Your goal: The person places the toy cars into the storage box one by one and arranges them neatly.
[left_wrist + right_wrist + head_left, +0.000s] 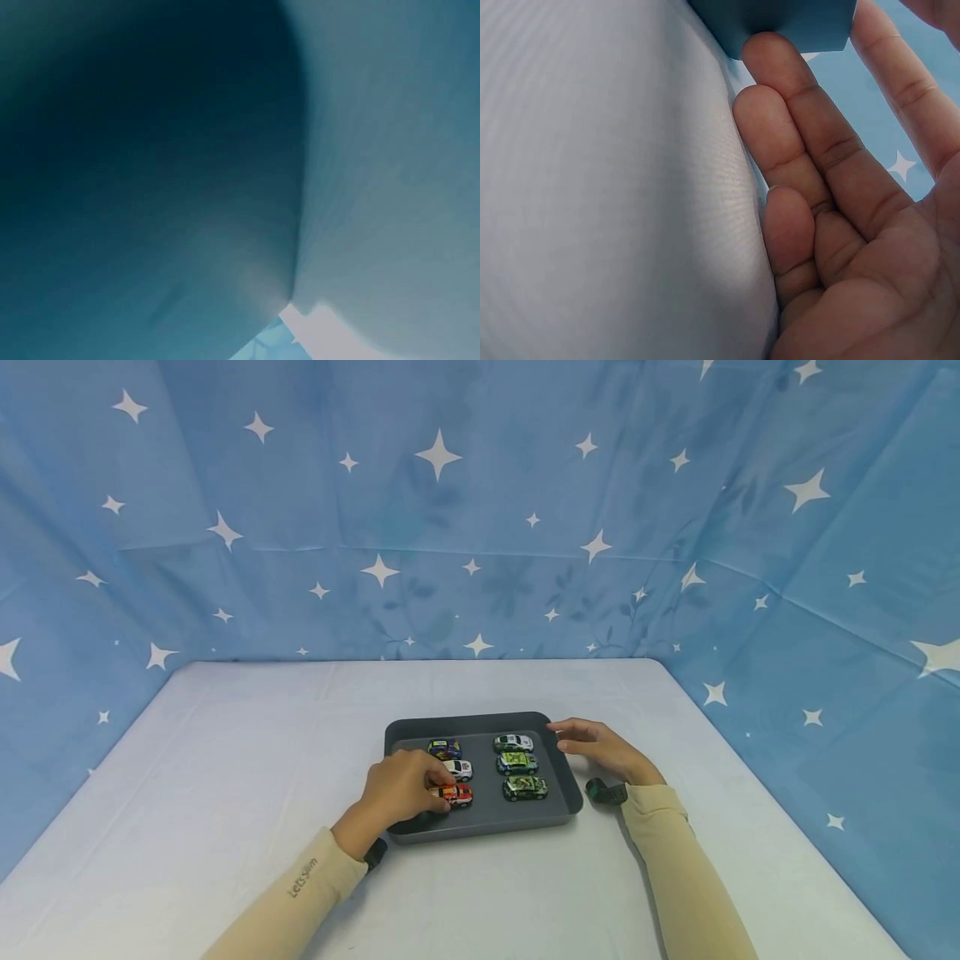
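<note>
In the head view, my left hand (401, 783) reaches over the near left side of a dark grey tray (495, 828). Its thumb and index finger pinch a red-orange toy car (459, 794). Just beyond that, partly covered by the fingers, is a white toy car (458, 769), with a dark blue and yellow one (445, 748) behind it. My right hand (603, 749) lies at the tray's far right corner, fingers loosely extended against the rim. From the right wrist, its fingers (780, 127) show beside the tray wall (795, 26), holding no car.
On the tray's right side, three toy cars form a column: a white one (513, 742), a green-and-blue one (517, 763) and a dark green one (525, 787). The tray stands on a white-covered table (247, 752). Blue star-print cloth (480, 510) hangs behind and at the sides.
</note>
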{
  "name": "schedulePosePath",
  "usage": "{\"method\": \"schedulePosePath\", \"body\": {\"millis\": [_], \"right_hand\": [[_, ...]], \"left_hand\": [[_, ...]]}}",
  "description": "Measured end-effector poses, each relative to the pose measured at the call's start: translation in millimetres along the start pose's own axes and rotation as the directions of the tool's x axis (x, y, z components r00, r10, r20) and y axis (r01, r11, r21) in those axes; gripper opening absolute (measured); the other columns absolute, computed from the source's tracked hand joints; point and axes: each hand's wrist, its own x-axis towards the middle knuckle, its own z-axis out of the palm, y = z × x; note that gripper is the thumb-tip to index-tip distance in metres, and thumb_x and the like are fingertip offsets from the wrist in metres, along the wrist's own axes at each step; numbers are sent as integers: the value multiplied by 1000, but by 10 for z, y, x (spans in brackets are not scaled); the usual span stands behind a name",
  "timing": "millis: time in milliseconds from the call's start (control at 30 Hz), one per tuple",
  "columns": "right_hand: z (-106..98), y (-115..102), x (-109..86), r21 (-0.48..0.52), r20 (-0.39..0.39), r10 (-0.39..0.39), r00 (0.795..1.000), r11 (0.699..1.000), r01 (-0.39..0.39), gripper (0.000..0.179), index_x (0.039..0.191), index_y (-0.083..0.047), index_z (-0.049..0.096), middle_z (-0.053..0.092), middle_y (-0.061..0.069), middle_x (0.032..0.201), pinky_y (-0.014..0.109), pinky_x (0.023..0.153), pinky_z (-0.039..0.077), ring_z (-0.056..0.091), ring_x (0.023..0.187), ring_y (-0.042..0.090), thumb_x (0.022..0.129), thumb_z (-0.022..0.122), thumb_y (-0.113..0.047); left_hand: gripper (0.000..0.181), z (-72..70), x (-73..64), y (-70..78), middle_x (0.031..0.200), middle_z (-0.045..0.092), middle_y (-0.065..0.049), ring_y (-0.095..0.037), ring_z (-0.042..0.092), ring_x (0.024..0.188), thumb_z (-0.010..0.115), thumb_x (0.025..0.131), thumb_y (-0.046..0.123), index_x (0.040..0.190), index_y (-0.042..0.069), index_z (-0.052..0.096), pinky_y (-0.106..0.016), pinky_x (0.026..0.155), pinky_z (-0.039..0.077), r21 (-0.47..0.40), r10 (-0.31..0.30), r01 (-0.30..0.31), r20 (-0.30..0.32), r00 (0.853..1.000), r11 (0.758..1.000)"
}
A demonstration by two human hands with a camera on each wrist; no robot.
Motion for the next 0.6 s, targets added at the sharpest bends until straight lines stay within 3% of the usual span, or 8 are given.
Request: {"method": "schedulePosePath", "body": {"millis": [300,600], "right_hand": [[-7,-11,-4,-4,-2,0,1000,1000,0,48,150,6,58,49,30,158,71,124,25,41,150,50,108,67,-16],[1,-22,-15,33,6,-2,1000,999,2,49,150,8,56,47,32,159,70,124,25,41,150,53,108,66,-14]], "left_hand": [[28,40,22,33,92,79,10,-9,68,78,101,75,19,98,24,86,-39,64,53,18,16,-16,-6,1000,1000],[37,30,17,47,99,81,6,-19,73,87,102,74,22,107,25,86,-38,61,51,46,19,-18,-14,1000,999]]}}
